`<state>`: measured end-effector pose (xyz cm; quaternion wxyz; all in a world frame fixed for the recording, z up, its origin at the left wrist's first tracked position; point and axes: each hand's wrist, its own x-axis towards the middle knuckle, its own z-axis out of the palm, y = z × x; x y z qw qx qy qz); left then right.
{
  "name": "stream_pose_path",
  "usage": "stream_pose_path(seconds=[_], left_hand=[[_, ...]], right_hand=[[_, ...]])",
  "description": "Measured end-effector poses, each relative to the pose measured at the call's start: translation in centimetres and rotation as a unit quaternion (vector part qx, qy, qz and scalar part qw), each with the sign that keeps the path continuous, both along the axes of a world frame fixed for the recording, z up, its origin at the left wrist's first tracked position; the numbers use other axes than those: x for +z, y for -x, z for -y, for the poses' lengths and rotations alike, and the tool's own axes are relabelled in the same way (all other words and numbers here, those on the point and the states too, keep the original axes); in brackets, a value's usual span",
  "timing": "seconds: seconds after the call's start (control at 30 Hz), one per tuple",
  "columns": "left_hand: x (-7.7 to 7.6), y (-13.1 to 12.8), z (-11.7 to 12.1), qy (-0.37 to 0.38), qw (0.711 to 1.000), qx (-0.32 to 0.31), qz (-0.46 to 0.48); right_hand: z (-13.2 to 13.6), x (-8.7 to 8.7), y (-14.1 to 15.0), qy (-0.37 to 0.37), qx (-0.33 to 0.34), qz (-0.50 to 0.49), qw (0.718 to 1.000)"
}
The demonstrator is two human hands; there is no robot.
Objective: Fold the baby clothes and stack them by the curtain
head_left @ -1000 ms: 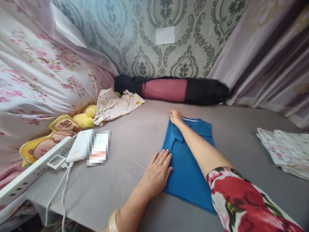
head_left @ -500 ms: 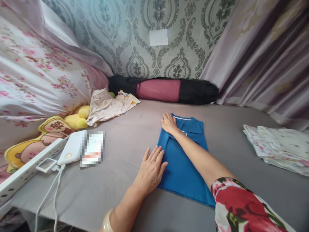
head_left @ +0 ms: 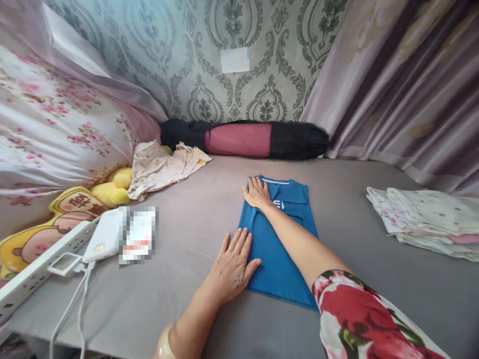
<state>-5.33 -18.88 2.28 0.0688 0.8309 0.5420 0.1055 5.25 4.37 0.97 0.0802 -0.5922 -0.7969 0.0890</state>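
A blue T-shirt (head_left: 273, 259) lies on the grey sheet, its sides and sleeves folded inward into a long panel. White lettering shows partly near its top. My right hand (head_left: 257, 193) rests flat on the shirt's upper left corner, fingers stretched out, and my right forearm crosses over the cloth. Along the shirt's left edge, lower down, lies my left hand (head_left: 232, 267), palm down with the fingers extended and the thumb over the fabric. Neither hand grips anything. The forearm and sleeve cover part of the shirt's right side.
Folded patterned cloths (head_left: 430, 219) are stacked at right. A rolled mat in a black bag (head_left: 299, 140) lies along the wall. At left are a crumpled cloth (head_left: 159, 167), a yellow plush (head_left: 112, 189), a power strip (head_left: 41, 274), a white power bank (head_left: 105, 237) and cables (head_left: 82, 309).
The view has shifted slightly, so most things appear a little further left. Both hands stay flat at about the same places on the shirt.
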Motion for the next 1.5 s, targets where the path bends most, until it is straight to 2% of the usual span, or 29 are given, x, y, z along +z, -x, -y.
stream_pose_path(seconds=[0.13, 0.23, 0.4, 0.57, 0.77, 0.93, 1.03, 1.17, 1.3, 1.5], left_hand=[[0.2, 0.1, 0.0, -0.006, 1.0, 0.001, 0.015], [0.1, 0.2, -0.1, -0.025, 0.999, 0.016, 0.032], [-0.8, 0.9, -0.5, -0.099, 0.99, 0.06, 0.086], [-1.6, 1.8, -1.1, -0.154, 0.968, 0.107, 0.166], [-0.2, 2.7, -1.3, -0.11, 0.929, 0.227, 0.271], [1.0, 2.9, -1.0, -0.107, 0.882, 0.314, 0.334], [1.1, 2.8, -1.0, -0.117, 0.866, 0.329, 0.357], [1.0, 2.6, -1.1, -0.109, 0.861, 0.331, 0.37], [1.0, 2.7, -1.0, -0.104, 0.86, 0.327, 0.378], [1.1, 2.9, -1.0, -0.139, 0.843, 0.339, 0.394]], right_hand=[[0.8, 0.9, -0.1, 0.056, 0.006, -0.023, 0.998], [2.5, 1.3, 0.3, 0.074, 0.012, -0.026, 0.997], [5.4, 0.7, 0.9, 0.028, 0.035, -0.019, 0.999], [5.9, 0.3, 0.7, -0.001, 0.037, -0.027, 0.999], [6.9, 1.1, 0.9, -0.014, 0.042, -0.032, 0.998], [11.5, 1.5, 1.9, 0.014, 0.109, -0.035, 0.993], [14.0, 1.1, 2.2, 0.018, 0.147, -0.054, 0.987], [14.8, 0.7, 2.2, 0.003, 0.149, -0.068, 0.987], [15.2, 1.5, 1.8, 0.01, 0.16, -0.074, 0.984], [20.1, 2.7, 0.6, 0.056, 0.261, -0.101, 0.959]])
